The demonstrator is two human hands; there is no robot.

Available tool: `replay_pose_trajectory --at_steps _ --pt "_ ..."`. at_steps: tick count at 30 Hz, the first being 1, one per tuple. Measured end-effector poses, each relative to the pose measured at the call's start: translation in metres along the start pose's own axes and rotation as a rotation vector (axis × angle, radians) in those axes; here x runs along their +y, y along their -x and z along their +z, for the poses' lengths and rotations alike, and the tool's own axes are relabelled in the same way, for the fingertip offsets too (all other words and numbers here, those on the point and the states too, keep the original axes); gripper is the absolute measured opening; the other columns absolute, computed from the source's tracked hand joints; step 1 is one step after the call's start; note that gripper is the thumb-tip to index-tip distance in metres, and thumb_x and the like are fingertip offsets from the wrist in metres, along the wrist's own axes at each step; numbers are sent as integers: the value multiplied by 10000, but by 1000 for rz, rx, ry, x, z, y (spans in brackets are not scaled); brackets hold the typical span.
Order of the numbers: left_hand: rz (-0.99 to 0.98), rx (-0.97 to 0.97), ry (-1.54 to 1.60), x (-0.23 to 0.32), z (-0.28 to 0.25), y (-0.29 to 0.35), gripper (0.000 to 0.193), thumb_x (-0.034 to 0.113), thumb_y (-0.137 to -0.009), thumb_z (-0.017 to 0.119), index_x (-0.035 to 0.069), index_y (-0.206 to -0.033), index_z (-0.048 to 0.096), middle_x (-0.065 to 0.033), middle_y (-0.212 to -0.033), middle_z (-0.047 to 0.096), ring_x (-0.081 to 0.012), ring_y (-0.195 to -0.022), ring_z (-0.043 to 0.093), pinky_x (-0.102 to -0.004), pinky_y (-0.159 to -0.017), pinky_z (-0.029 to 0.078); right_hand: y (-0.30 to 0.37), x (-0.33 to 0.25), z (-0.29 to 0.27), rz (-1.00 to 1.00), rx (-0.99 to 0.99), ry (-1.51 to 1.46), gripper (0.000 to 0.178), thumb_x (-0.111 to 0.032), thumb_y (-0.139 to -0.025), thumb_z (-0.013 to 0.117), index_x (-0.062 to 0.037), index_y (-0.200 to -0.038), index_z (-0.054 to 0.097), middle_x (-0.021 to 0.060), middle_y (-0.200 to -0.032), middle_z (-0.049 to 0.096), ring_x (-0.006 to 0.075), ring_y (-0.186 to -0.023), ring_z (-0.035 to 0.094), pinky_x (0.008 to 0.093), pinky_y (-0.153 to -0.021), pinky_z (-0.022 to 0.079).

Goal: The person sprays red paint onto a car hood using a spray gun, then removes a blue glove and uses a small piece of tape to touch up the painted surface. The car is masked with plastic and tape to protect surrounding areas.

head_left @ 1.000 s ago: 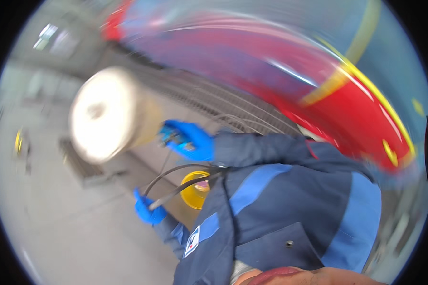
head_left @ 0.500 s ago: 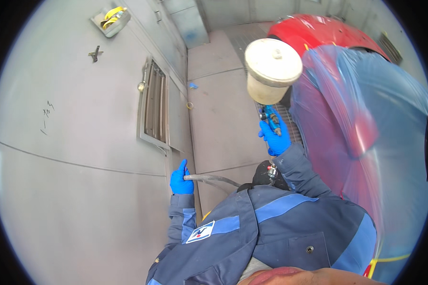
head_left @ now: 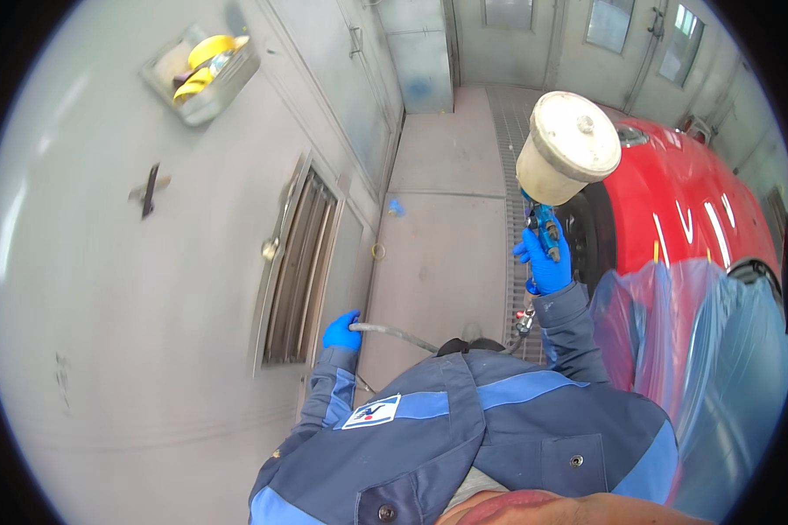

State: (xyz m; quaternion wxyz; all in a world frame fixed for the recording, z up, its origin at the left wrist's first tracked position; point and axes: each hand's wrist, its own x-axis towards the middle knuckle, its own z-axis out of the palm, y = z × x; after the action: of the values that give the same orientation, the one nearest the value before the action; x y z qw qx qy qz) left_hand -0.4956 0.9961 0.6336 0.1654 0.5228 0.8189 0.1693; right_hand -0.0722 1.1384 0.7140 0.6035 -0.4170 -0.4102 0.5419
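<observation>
My right hand (head_left: 552, 264), in a blue glove, is closed around a blue spray gun (head_left: 546, 233) in front of my body. On top of the gun sits a whitish paint cup (head_left: 562, 162) with a round lid. A metal fitting (head_left: 524, 320) hangs below the grip. My left hand (head_left: 340, 331), also blue-gloved, wraps round a grey hose (head_left: 396, 332) that runs across in front of my waist. Just right of the cup is the red car (head_left: 696, 188). Part of the hose is hidden by my body.
Translucent plastic film (head_left: 735, 337) drapes over the car's near part. At left, the pale wall (head_left: 149, 289) carries a louvred vent (head_left: 299, 271) and a grey tray (head_left: 214, 101) with yellow rolls. A floor grating (head_left: 517, 157) runs beside the car. Doors (head_left: 600, 44) close off the far end.
The view has shifted forward, showing more of the far doors and the car's bare red bodywork. My right hand with the spray gun appears farther right; my left hand still grips the hose.
</observation>
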Motion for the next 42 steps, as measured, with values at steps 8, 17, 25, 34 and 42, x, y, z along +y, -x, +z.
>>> replay_pose_trajectory --at_steps 8,17,25,34,42 --pt "-32 -46 -135 88 32 -166 256 292 -934 547 212 -1120 703 -154 -1032 690 -356 -947 662 -426 -814 541 -264 -54 18 -33 -150 170 412 -214 -925 641 -38 -1281 533 52 -969 629 128 -744 629 265 -630 501" --pt "20 3 -42 193 55 -451 250 311 -931 545 229 -1104 705 -168 -998 688 -360 -912 665 -437 -784 537 -613 -110 112 -86 -243 220 440 -315 -917 650 -34 -1245 564 92 -1068 630 218 -803 684 307 -633 528" --pt "224 -212 115 325 60 -686 288 302 -913 567 153 -1126 691 -157 -1044 689 -339 -958 665 -410 -831 533 -924 -142 171 -104 -289 284 401 -416 -896 644 -136 -1181 620 63 -989 681 118 -632 568 232 -519 431" --pt "184 -333 -43 373 149 -816 782 474 -778 720 87 -1402 453 -213 -1372 504 -359 -1221 525 -427 -1016 435 -1239 -93 199 -53 -299 429 230 -227 -861 655 -111 -1059 667 39 -813 639 107 -561 562 235 -408 364" --pt "-732 -602 304 339 206 -759 649 493 -890 599 21 -1330 529 -184 -1348 547 -283 -1217 548 -364 -1001 450 -1445 9 275 25 -257 291 334 -191 -840 647 -125 -1167 646 59 -829 650 138 -582 601 263 -440 420"
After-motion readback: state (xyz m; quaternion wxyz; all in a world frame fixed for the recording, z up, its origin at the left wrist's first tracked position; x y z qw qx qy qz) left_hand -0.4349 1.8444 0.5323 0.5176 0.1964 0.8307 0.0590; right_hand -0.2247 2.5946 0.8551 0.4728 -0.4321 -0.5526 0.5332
